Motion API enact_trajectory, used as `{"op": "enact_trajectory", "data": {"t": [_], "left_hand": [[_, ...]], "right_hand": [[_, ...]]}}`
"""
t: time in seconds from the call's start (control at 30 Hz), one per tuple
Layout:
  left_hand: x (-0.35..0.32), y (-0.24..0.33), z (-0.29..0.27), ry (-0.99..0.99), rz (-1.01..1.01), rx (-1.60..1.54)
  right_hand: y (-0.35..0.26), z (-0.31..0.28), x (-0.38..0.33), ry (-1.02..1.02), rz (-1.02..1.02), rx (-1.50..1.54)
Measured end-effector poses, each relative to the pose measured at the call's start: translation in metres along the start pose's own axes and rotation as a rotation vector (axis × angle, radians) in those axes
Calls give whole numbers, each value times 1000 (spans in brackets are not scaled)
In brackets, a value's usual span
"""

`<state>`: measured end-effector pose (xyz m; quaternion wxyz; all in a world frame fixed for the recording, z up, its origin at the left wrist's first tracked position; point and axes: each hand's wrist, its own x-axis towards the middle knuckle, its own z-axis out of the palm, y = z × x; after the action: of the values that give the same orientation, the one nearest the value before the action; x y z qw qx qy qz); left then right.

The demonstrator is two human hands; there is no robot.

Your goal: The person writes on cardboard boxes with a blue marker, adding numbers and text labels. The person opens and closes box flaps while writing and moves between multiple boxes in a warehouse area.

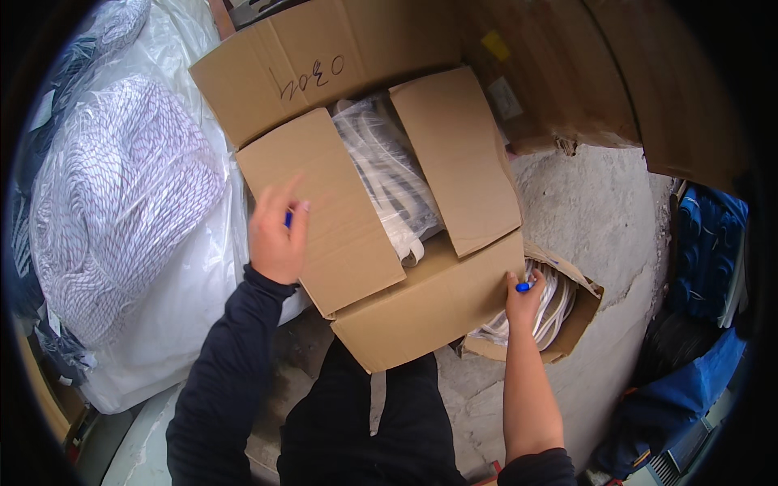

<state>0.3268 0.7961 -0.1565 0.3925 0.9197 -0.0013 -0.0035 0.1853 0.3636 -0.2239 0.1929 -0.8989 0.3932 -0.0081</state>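
Note:
An open cardboard box (pixel 462 158) stands in front of me with its flaps unfolded. Between the two side flaps, clear plastic wraps pale, cord-like coils (pixel 381 158). My left hand (pixel 276 236) is over the left flap (pixel 328 211), its fingers slightly smeared; a small blue piece (pixel 288 219) shows between thumb and fingers. At the right end of the near flap (pixel 429 304), my right hand (pixel 523 304) is closed, fingertips at the flap's edge. From it sticks a short blue piece (pixel 523 287), like a marker's end; the rest is hidden.
White rope (pixel 130 194) in clear plastic is heaped on the left. A smaller carton (pixel 587 304) with white cord sits on the concrete floor (pixel 600 211) right of the box. Large cartons (pixel 559 73) stand behind. Blue wrapped goods (pixel 705 251) lie far right.

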Motion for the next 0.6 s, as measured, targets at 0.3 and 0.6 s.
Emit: {"op": "enact_trajectory", "data": {"t": [0.3, 0.6], "left_hand": [[168, -44, -101, 112, -258, -46], [176, -43, -102, 267, 166, 407]], "right_hand": [[2, -90, 24, -241, 464, 1418], [-168, 13, -22, -433, -774, 116]]}}
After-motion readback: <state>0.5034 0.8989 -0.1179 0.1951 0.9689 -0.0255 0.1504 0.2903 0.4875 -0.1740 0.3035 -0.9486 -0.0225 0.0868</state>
